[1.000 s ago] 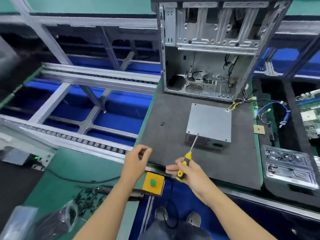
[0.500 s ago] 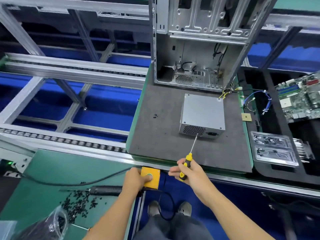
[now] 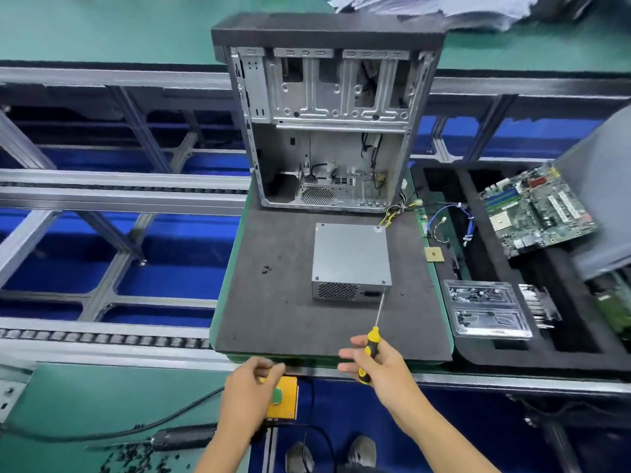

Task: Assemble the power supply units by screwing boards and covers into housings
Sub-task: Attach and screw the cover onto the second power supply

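The left hand (image 3: 251,387) hovers over a yellow button box (image 3: 283,397), fingers loosely curled, seemingly holding nothing. The power supply unit (image 3: 351,256) sits mid-pad on the grey foam pad (image 3: 273,302), with bare pad on its left. The right hand (image 3: 379,367) grips a yellow-handled screwdriver (image 3: 374,331), tip at the unit's near right edge.

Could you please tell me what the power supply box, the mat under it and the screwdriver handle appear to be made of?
Power supply box: likely sheet metal, matte grey, with folded edges and a punched vent grille.
Mat: looks like dark grey foam or rubber, dull and finely textured.
Screwdriver handle: probably moulded plastic or rubber, glossy yellow with black parts; its shaft looks like bright steel.
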{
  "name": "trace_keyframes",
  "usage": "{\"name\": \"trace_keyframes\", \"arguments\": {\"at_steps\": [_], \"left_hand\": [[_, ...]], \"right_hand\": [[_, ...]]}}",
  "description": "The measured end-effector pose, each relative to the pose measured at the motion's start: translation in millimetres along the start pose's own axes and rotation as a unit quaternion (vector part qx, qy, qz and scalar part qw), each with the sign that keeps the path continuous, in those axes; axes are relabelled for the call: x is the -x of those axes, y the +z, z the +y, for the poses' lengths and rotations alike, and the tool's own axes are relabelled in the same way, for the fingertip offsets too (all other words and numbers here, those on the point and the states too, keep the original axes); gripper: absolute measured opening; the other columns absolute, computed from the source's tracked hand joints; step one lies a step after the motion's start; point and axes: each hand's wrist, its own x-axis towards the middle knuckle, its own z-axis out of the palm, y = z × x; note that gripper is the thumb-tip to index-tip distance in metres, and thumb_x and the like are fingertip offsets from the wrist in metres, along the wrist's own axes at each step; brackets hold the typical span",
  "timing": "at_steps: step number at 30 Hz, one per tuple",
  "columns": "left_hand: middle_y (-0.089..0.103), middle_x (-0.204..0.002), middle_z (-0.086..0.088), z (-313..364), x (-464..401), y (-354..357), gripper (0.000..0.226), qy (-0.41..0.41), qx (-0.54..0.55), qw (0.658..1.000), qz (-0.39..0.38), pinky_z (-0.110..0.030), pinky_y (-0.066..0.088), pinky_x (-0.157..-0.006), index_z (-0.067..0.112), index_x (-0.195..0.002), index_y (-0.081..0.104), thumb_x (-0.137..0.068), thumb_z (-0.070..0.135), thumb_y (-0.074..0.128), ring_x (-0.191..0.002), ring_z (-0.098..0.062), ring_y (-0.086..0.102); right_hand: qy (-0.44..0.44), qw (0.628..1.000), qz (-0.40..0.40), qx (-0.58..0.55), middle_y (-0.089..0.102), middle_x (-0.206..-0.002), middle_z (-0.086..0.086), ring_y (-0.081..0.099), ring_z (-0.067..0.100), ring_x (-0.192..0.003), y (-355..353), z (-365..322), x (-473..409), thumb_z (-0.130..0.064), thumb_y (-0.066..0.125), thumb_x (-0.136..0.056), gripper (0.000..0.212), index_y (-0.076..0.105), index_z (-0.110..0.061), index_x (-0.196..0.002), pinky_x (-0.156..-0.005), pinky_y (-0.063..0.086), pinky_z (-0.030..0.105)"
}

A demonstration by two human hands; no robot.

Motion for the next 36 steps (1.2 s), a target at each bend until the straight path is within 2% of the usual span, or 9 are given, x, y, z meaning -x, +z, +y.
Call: {"name": "trace_keyframes", "arguments": {"at_steps": [2, 6, 11, 14, 18, 22, 26, 31, 36], "left_hand": [[0.070, -0.082, 0.006, 17, 0, -3, 0.010, 0.008, 0.066, 0.998, -0.016, -0.010, 0.044, -0.059, 0.026, -0.087, 0.069, -0.088, 0.034, 0.075, -0.079, -0.010, 0.066], [0.073, -0.081, 0.003, 45, -8, -1, 0.005, 0.051, 0.111, 0.992, -0.037, -0.024, 0.054, -0.073, 0.022, -0.090, 0.073, -0.089, 0.027, 0.073, -0.078, -0.008, 0.067], [0.074, -0.077, 0.005, 79, -16, 14, 0.006, 0.062, 0.140, 0.984, -0.091, -0.029, 0.057, -0.074, 0.025, -0.085, 0.075, -0.091, 0.025, 0.071, -0.073, -0.015, 0.071], [0.073, -0.076, 0.000, 100, -16, 28, 0.007, 0.065, 0.163, 0.977, -0.123, -0.027, 0.055, -0.068, 0.022, -0.085, 0.075, -0.091, 0.023, 0.072, -0.064, -0.013, 0.070], [0.074, -0.081, -0.002, 125, -18, 47, 0.007, 0.079, 0.161, 0.974, -0.136, -0.024, 0.051, -0.064, 0.022, -0.088, 0.075, -0.092, 0.025, 0.070, -0.064, -0.012, 0.069], [0.075, -0.083, 0.002, 142, -19, 61, 0.007, 0.076, 0.159, 0.974, -0.139, -0.017, 0.048, -0.056, 0.022, -0.089, 0.075, -0.092, 0.024, 0.070, -0.069, -0.012, 0.072], [0.075, -0.077, -0.004, 151, -24, 72, 0.009, 0.076, 0.164, 0.971, -0.153, -0.014, 0.045, -0.051, 0.013, -0.087, 0.074, -0.093, 0.019, 0.069, -0.063, -0.014, 0.071], [0.072, -0.073, -0.004, 157, -30, 82, 0.014, 0.076, 0.161, 0.968, -0.179, -0.018, 0.048, -0.051, 0.009, -0.083, 0.074, -0.094, 0.016, 0.068, -0.057, -0.010, 0.066], [0.071, -0.072, -0.001, 162, -32, 88, 0.014, 0.081, 0.148, 0.969, -0.182, -0.016, 0.044, -0.049, 0.010, -0.084, 0.072, -0.095, 0.018, 0.067, -0.056, -0.010, 0.066]], "right_hand": [[-0.002, 1.000, 0.017, -0.002, 0.076, -0.098, 0.000, 0.074, 0.023, -0.087, -4, -6, -2, -0.012, 0.054, -0.101, 0.014, 0.059, -0.014, -0.114, -0.086, 0.057, 0.036], [-0.021, 0.999, 0.035, 0.017, 0.076, -0.097, -0.003, 0.068, 0.017, -0.069, -11, -20, -2, -0.018, 0.053, -0.102, 0.013, 0.058, -0.019, -0.113, -0.070, 0.053, 0.026], [-0.031, 0.998, 0.060, -0.005, 0.076, -0.094, 0.003, 0.051, 0.016, -0.056, -22, -38, -5, -0.018, 0.052, -0.102, 0.014, 0.059, -0.015, -0.113, -0.087, 0.055, 0.047], [-0.021, 0.997, 0.066, -0.030, 0.076, -0.093, 0.002, 0.054, 0.017, -0.058, -32, -48, -8, -0.024, 0.053, -0.102, 0.016, 0.059, -0.016, -0.114, -0.086, 0.056, 0.046], [-0.004, 0.996, 0.070, -0.046, 0.077, -0.092, -0.002, 0.059, 0.016, -0.060, -48, -61, -13, -0.038, 0.050, -0.101, 0.023, 0.060, -0.020, -0.112, -0.083, 0.058, 0.040], [0.026, 0.993, 0.062, -0.097, 0.076, -0.093, 0.010, 0.062, 0.021, -0.062, -64, -68, -18, -0.032, 0.053, -0.101, 0.024, 0.062, -0.012, -0.112, -0.074, 0.060, 0.041], [0.039, 0.993, 0.065, -0.095, 0.076, -0.091, 0.009, 0.065, 0.022, -0.068, -76, -68, -22, -0.029, 0.056, -0.100, 0.022, 0.061, -0.010, -0.111, -0.080, 0.059, 0.044], [0.050, 0.991, 0.073, -0.096, 0.075, -0.094, 0.013, 0.062, 0.021, -0.066, -86, -64, -27, -0.028, 0.056, -0.100, 0.023, 0.061, -0.009, -0.111, -0.069, 0.056, 0.036], [0.061, 0.992, 0.074, -0.087, 0.076, -0.091, 0.011, 0.061, 0.020, -0.065, -90, -62, -28, -0.027, 0.056, -0.100, 0.022, 0.061, -0.010, -0.112, -0.071, 0.054, 0.035]]}}
